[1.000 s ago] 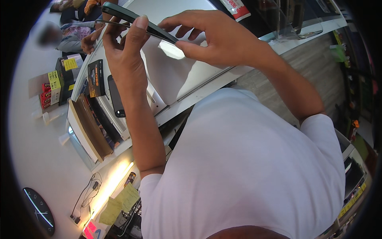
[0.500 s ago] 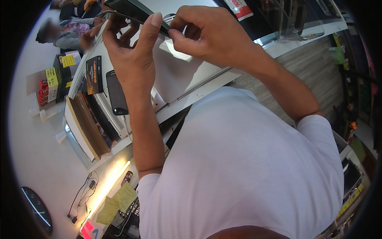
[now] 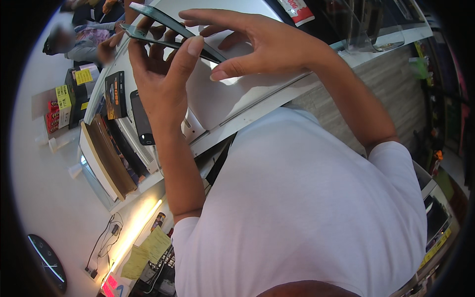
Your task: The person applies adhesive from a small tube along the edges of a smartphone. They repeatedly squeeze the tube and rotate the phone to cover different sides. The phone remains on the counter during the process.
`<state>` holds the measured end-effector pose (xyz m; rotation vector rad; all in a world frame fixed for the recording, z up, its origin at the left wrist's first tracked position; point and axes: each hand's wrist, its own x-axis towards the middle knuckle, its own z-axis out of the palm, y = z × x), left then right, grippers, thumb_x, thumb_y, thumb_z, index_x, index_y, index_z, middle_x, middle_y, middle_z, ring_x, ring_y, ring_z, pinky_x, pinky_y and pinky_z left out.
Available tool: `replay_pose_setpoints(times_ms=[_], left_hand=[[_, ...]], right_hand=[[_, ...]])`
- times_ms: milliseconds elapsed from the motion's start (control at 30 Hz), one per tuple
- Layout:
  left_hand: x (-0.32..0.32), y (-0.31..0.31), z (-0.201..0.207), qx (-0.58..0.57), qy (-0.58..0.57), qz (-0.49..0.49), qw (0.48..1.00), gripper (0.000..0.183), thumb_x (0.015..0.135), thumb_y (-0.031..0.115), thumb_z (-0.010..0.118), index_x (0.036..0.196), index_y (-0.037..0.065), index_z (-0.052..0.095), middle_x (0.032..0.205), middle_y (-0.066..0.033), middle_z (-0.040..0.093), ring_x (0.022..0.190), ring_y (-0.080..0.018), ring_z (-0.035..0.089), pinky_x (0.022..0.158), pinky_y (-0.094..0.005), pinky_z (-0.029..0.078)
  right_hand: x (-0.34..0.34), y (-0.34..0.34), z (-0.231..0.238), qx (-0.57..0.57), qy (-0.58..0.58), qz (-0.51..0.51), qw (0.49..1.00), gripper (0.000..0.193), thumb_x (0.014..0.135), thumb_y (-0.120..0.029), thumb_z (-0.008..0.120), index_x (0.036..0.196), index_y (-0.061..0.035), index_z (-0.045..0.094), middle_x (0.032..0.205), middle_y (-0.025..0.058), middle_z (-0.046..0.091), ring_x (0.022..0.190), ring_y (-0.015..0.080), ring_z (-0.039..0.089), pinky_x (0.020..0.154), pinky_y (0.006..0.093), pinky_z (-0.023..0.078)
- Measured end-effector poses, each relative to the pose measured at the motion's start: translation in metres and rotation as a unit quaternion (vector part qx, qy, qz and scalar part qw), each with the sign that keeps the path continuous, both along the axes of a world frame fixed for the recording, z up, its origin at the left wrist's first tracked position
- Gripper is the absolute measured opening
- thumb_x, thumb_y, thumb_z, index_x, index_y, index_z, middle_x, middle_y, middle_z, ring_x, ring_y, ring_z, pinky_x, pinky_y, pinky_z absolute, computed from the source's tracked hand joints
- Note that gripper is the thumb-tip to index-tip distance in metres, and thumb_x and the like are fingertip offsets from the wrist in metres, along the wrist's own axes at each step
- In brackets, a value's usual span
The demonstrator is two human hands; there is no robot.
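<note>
Two thin, dark, phone-shaped slabs are in my left hand [image 3: 163, 86], above the white counter. The upper slab [image 3: 163, 21] tilts away from the lower slab [image 3: 148, 37], leaving a V-shaped gap that narrows toward the right. My left thumb presses along the near edge, with the fingers bent underneath and partly hidden. Beside the slabs' right end, my right hand [image 3: 262, 47] is spread, its thumb apart from the fingers and holding nothing. Whether a right fingertip touches the upper slab, I cannot tell.
On the counter [image 3: 277, 89] to the left lie a dark phone [image 3: 141, 116] and a black box with orange print [image 3: 115, 94]. Black and yellow boxes [image 3: 79, 94] stand farther left. A clear acrylic stand [image 3: 371, 29] is at the far right. Another person [image 3: 86, 47] sits across the counter.
My right hand has let go of the slabs' right corner and its fingers have spread. The slabs have come slightly nearer, and the gap between them shows more plainly.
</note>
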<state>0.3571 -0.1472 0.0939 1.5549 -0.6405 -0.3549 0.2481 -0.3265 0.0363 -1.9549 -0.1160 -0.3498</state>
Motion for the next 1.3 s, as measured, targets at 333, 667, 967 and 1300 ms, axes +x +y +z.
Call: replay_pose_setpoints(times_ms=[333, 667, 967, 1300], left_hand=[[0.013, 0.008, -0.007, 0.014, -0.048, -0.035, 0.998, 0.084, 0.08, 0.026, 0.094, 0.147, 0.0, 0.051, 0.133, -0.0169, 0.065, 0.127, -0.0284, 0.065, 0.112, -0.0429, 0.05], [0.021, 0.005, 0.002, 0.039, -0.059, -0.052, 0.996, 0.079, 0.085, 0.028, 0.089, 0.148, -0.002, 0.052, 0.131, -0.0177, 0.069, 0.124, -0.026, 0.067, 0.11, -0.0378, 0.052], [0.031, 0.001, 0.004, 0.116, -0.117, -0.028, 0.986, 0.085, 0.081, 0.053, 0.087, 0.147, 0.005, 0.06, 0.128, -0.0169, 0.071, 0.129, -0.0306, 0.064, 0.117, -0.0414, 0.043], [0.04, 0.001, -0.007, 0.055, -0.1, -0.016, 0.993, 0.078, 0.083, 0.05, 0.087, 0.143, 0.006, 0.064, 0.129, -0.0156, 0.071, 0.13, -0.03, 0.063, 0.12, -0.0424, 0.038]], right_hand=[[0.022, -0.021, 0.042, 0.119, 0.107, 0.125, 0.979, 0.093, 0.089, -0.026, 0.085, 0.163, 0.0019, 0.035, 0.151, 0.0237, 0.056, 0.136, 0.0306, 0.058, 0.106, 0.0387, 0.055], [0.021, -0.019, 0.053, 0.194, 0.138, 0.114, 0.964, 0.1, 0.086, -0.017, 0.089, 0.165, 0.0004, 0.031, 0.152, 0.0235, 0.053, 0.141, 0.0322, 0.053, 0.11, 0.0405, 0.054], [0.02, -0.022, 0.051, 0.199, 0.125, 0.123, 0.964, 0.1, 0.086, -0.022, 0.091, 0.163, 0.003, 0.033, 0.146, 0.0239, 0.058, 0.136, 0.0325, 0.058, 0.11, 0.0411, 0.054], [0.03, -0.024, 0.046, 0.143, 0.107, 0.123, 0.976, 0.106, 0.083, -0.025, 0.093, 0.164, 0.0047, 0.031, 0.148, 0.0256, 0.057, 0.134, 0.0341, 0.06, 0.111, 0.0435, 0.053]])
